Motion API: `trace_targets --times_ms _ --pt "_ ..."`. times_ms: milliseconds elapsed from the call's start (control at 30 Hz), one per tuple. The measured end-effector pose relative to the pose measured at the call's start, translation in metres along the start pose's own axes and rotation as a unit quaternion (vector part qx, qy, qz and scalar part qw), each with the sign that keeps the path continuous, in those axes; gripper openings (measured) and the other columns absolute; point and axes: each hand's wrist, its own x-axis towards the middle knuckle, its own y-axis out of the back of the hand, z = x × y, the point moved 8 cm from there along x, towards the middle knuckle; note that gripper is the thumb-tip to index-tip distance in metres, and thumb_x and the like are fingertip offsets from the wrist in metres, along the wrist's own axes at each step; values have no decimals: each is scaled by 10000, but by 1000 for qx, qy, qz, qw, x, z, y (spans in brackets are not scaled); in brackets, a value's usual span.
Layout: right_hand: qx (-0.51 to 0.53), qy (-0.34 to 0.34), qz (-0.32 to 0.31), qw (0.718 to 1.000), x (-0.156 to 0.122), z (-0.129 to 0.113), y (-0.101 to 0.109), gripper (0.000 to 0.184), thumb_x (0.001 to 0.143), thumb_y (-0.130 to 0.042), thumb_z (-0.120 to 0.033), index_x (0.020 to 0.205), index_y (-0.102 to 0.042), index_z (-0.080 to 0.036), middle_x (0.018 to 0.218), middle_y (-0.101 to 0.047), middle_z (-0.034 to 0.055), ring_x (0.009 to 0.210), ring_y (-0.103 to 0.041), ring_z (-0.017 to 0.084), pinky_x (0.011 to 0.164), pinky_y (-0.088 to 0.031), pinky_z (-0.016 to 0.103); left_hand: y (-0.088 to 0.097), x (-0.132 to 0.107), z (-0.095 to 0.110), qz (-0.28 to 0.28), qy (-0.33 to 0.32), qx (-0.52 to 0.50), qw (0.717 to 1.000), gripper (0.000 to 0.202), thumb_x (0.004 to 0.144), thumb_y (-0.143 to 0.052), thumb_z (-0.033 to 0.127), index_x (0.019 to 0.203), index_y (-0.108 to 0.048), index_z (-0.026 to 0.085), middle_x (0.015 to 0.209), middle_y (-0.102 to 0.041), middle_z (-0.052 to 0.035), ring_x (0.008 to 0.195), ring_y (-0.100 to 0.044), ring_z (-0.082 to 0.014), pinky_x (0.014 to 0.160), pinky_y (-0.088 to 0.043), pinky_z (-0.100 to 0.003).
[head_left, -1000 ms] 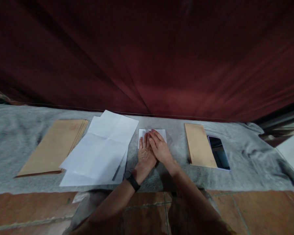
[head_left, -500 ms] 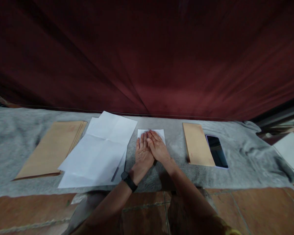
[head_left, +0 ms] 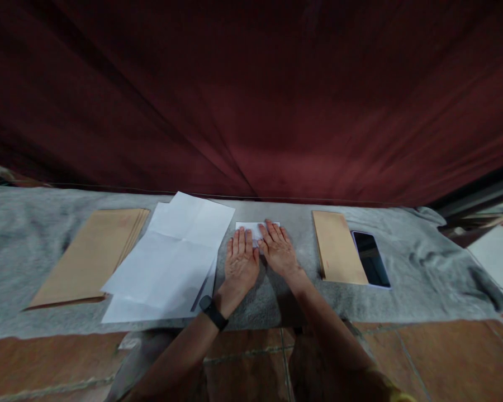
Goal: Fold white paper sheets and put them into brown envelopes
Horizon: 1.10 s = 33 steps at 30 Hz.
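A small folded piece of white paper (head_left: pixel 255 229) lies on the grey cloth in front of me, mostly covered by my hands. My left hand (head_left: pixel 241 261) lies flat over its left part, fingers stretched away from me. On its right part rests my right hand (head_left: pixel 280 250), also flat with the fingers spread a little. Between the two hands a strip of the paper shows. Just left of my left hand are large white sheets (head_left: pixel 174 262) with fold creases, one overlapping another.
A stack of brown envelopes (head_left: pixel 88 254) lies at the left. To the right are smaller brown envelopes (head_left: pixel 339 251) and, touching them, a phone (head_left: pixel 372 259). The grey cloth (head_left: pixel 299 296) covers the low surface. Behind it hangs a dark red curtain (head_left: pixel 251 111).
My hands, which overlapped on the paper, have moved apart to its left and right sides. The middle of the paper now shows between them.
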Motion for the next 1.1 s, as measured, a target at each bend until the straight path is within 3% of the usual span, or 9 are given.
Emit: trace_targets --times_ms 333,567,800,900,967,1100 --pt "-6 -41 9 999 -4 23 2 567 1067 -370 -443 1561 -396 -167 1636 -344 127 1498 -347 292 1224 -249 492 10 -6 -15 20 0 5 1000 590 1002 -355 244 1537 -356 -6 1583 -385 -247 1494 -365 -308 1216 -337 -490" --pt "-44 -76 0 996 -7 50 7 536 1068 -358 -399 1557 -409 -187 1628 -369 116 1469 -382 319 1194 -279 510 11 -6 -21 14 2 27 1000 555 995 -353 214 1512 -415 21 1577 -415 -212 1481 -390 -299 1202 -359 -474" --pt "-31 -123 43 991 -9 67 18 556 1049 -404 -400 1505 -469 -88 1557 -463 197 1434 -427 335 1159 -339 518 10 -8 -22 12 -4 30 999 570 997 -359 221 1535 -383 34 1580 -405 -212 1487 -380 -293 1204 -358 -479" --pt "10 -116 73 991 -3 59 27 549 1054 -359 -348 1495 -460 -37 1556 -455 216 1451 -414 312 1171 -346 518 11 -8 -21 18 -5 36 999 567 999 -349 226 1531 -392 35 1577 -410 -210 1485 -383 -296 1199 -362 -488" --pt "47 -80 78 993 0 44 30 537 1062 -319 -340 1505 -458 -71 1572 -446 181 1471 -394 278 1183 -352 507 10 -8 -21 15 -5 38 999 565 999 -341 224 1530 -397 39 1571 -420 -209 1482 -388 -297 1194 -368 -493" --pt "85 20 19 996 1 2 18 500 1074 -312 -352 1507 -483 -170 1617 -395 97 1509 -338 225 1218 -328 446 9 -8 -21 5 2 34 999 562 1001 -339 223 1526 -403 35 1572 -418 -215 1477 -396 -305 1189 -373 -498"
